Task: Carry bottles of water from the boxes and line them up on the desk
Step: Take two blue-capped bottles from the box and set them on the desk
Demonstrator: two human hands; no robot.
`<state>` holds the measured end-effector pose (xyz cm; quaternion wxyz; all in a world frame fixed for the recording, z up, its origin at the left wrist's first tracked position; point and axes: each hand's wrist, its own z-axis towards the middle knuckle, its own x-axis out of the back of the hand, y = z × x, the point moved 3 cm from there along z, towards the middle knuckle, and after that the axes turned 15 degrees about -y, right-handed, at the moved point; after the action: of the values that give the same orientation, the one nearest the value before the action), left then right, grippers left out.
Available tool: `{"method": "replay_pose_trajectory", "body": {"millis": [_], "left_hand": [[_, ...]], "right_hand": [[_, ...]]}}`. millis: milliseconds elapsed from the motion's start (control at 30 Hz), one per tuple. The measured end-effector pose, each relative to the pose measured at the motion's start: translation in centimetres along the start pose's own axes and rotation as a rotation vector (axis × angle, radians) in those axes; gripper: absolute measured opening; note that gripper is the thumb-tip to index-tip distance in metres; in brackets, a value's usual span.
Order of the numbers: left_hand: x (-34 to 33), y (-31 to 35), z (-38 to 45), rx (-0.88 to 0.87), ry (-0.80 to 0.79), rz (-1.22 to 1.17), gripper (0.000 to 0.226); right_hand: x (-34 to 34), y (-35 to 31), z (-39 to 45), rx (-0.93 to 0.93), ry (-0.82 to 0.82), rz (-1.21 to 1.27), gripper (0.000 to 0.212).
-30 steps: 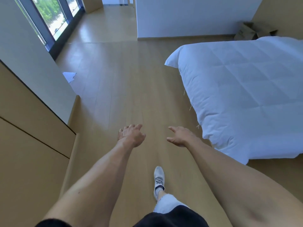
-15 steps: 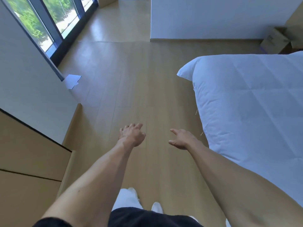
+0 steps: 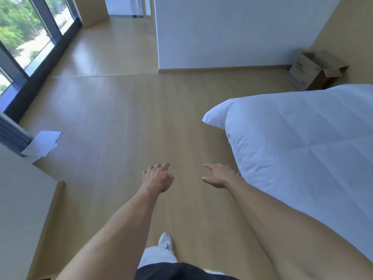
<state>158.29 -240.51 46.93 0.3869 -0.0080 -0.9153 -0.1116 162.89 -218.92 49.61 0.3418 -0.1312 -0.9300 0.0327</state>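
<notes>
Both the left hand (image 3: 158,179) and right hand (image 3: 217,175) remained released and empty; the open brown cardboard box (image 3: 314,70) had drawn nearer at two o'clock, indicating a return for bottles.

Bright, even daylight — your main source is the window (image 3: 24,37) at upper left, its outdoor view nearly blown out. It throws a soft pale sheen on the floor (image 3: 113,110) below it. You get a cool bluish cast on the duvet (image 3: 302,142) and the white wall (image 3: 232,31). Shadows are faint and diffuse. Wide-angle bending is strong at the edges — wall lines bow, forearms balloon near the bottom. Detail is slightly soft throughout.
</notes>
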Motion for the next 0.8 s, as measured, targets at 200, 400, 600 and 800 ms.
{"method": "replay_pose_trajectory", "body": {"millis": [200, 400, 600, 800], "left_hand": [[10.0, -0.5, 8.2, -0.054, -0.001, 0.041, 0.054], [17.7, -0.6, 16.1, -0.083, 0.016, 0.044, 0.052], [25.6, -0.4, 25.0, -0.051, 0.028, 0.055, 0.054], [36.0, 1.0, 34.5, -0.006, 0.036, 0.057, 0.056]], "right_hand": [[9.8, -3.8, 6.7, -0.002, 0.031, 0.065, 0.065], [17.7, -6.0, 14.2, -0.001, 0.044, 0.056, 0.063], [25.9, -7.3, 23.7, 0.033, 0.040, 0.060, 0.064], [36.4, -7.4, 33.4, 0.058, 0.015, 0.078, 0.064]]}}
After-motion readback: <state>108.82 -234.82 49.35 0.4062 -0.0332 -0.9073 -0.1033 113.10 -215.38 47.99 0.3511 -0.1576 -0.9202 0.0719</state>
